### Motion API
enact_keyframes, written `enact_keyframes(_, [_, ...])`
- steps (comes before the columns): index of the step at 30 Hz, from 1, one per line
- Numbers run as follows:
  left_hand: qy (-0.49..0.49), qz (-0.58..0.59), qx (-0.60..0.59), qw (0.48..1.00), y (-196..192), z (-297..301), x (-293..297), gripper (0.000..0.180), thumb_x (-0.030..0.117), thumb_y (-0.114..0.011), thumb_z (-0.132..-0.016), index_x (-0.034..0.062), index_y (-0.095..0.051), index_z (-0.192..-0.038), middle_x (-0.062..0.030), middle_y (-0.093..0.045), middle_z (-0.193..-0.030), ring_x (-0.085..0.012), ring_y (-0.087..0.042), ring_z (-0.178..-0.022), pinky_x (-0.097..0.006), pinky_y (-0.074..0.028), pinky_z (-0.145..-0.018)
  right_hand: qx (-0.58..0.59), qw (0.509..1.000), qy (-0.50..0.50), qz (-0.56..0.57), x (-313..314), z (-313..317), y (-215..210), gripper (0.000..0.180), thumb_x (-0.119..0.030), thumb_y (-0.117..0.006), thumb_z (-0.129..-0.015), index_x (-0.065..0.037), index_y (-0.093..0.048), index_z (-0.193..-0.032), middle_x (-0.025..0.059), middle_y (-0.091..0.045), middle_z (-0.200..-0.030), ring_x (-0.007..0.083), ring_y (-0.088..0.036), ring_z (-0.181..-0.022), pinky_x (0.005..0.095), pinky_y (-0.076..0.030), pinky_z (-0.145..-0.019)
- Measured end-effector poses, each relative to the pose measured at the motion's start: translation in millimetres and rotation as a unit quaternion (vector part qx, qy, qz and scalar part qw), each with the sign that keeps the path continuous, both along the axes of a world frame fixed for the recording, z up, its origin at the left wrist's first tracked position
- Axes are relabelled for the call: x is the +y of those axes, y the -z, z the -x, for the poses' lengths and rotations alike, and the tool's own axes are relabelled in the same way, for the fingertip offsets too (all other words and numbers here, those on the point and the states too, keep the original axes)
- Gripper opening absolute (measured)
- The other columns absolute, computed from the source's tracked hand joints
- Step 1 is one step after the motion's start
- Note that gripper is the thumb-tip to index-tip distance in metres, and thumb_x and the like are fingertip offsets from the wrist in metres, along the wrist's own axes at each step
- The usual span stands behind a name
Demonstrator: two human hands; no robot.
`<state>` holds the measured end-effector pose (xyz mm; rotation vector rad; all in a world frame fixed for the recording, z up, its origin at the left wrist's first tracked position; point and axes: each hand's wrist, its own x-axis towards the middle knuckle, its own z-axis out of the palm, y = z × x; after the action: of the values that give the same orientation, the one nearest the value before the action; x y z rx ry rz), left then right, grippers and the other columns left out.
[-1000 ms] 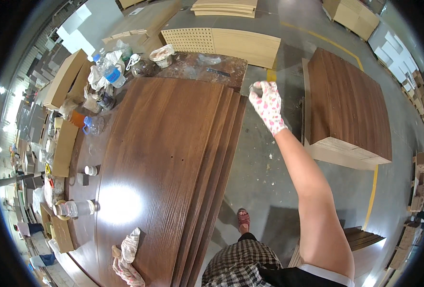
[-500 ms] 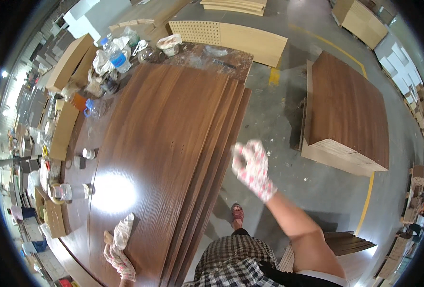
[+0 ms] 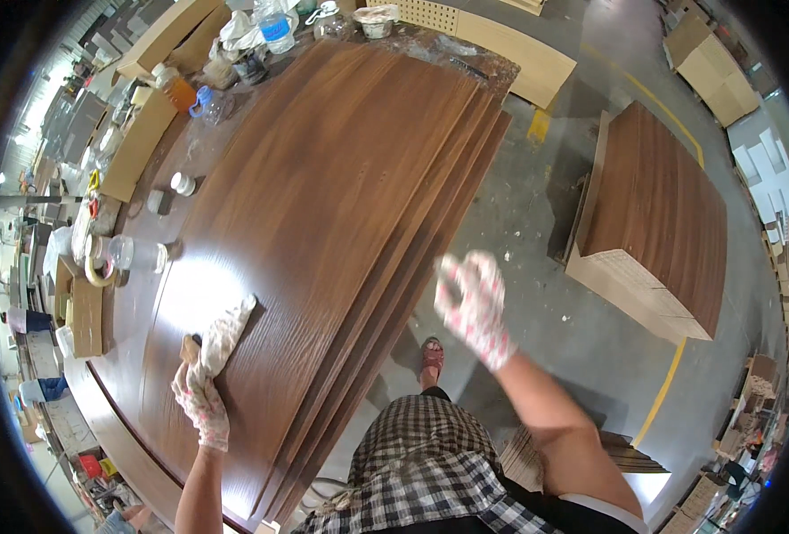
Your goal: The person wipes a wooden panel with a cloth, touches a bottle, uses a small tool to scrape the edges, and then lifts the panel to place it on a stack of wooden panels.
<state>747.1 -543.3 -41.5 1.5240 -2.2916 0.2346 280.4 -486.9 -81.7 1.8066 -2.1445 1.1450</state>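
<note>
My left hand (image 3: 200, 405), in a white glove with pink marks, is closed around a bunched white cloth (image 3: 227, 336) over the wood-grain brown panel (image 3: 323, 205). A small tan piece (image 3: 190, 348) shows beside the cloth at the fingers; its kind is unclear. The panel lies on top of a stack whose stepped edges (image 3: 394, 267) face me. Off the stack's right side, my right hand (image 3: 475, 311), gloved alike, hangs in the air above the floor. Its fingers are curved, with a gap between thumb and forefinger and nothing visible in them.
Left of the panel lie a clear bottle (image 3: 122, 253), a white cap-like piece (image 3: 183, 184) and a small grey block (image 3: 156, 201). Farther back stand bottles, including one with orange liquid (image 3: 175, 90). Another brown panel stack (image 3: 653, 214) stands to the right, across the grey floor.
My left hand and the cloth have moved forward and slightly left along the panel. My right hand keeps nearly the same place. The view has shifted, so the stack appears higher.
</note>
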Motion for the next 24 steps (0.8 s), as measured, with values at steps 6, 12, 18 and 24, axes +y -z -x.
enact_keyframes(6, [0.004, 0.026, -0.008, 1.000, 11, -3, -6, 0.029, 0.016, -0.051, -0.093, 0.0067, -0.055, -0.120, -0.0173, -0.053, -0.120, -0.0371, -0.048, -0.108, -0.047, -0.038, -0.093, -0.042, 0.996, -0.075, -0.030, 45, -68, 9, 0.037, -0.014, -0.070, -0.069, -0.015, -0.063, -0.105, 0.0128, -0.052, -0.097, 0.0293, -0.056, -0.081, 0.0410, -0.050, -0.065])
enact_keyframes(12, [-0.009, 0.003, 0.036, 0.999, 2, 10, -8, 0.025, 0.015, -0.055, -0.090, 0.0070, -0.059, -0.113, -0.0151, -0.056, -0.118, -0.0351, -0.051, -0.108, -0.045, -0.037, -0.095, -0.086, 0.970, -0.229, -0.005, 116, -153, 21, 0.038, -0.016, -0.069, -0.069, -0.019, -0.063, -0.107, 0.0061, -0.054, -0.093, 0.0247, -0.058, -0.079, 0.0368, -0.052, -0.065])
enact_keyframes(18, [0.052, -0.011, 0.137, 0.989, 1, -1, 36, 0.024, 0.009, -0.056, -0.091, 0.0032, -0.057, -0.114, -0.0149, -0.058, -0.114, -0.0342, -0.053, -0.103, -0.042, -0.043, -0.088, -0.008, 0.997, -0.063, -0.047, 58, -106, -4, 0.033, -0.014, -0.067, -0.070, -0.012, -0.063, -0.103, 0.0106, -0.052, -0.094, 0.0287, -0.055, -0.084, 0.0413, -0.048, -0.071])
enact_keyframes(24, [0.068, -0.153, 0.353, 0.920, 7, -32, 172, 0.027, 0.008, -0.063, -0.085, 0.0044, -0.055, -0.110, -0.0043, -0.055, -0.082, -0.0167, -0.054, -0.067, -0.034, -0.047, -0.061, -0.054, 0.942, -0.308, -0.121, 158, -226, 11, 0.030, -0.024, -0.070, -0.071, -0.021, -0.068, -0.101, 0.0081, -0.057, -0.098, 0.0271, -0.058, -0.091, 0.0414, -0.051, -0.076])
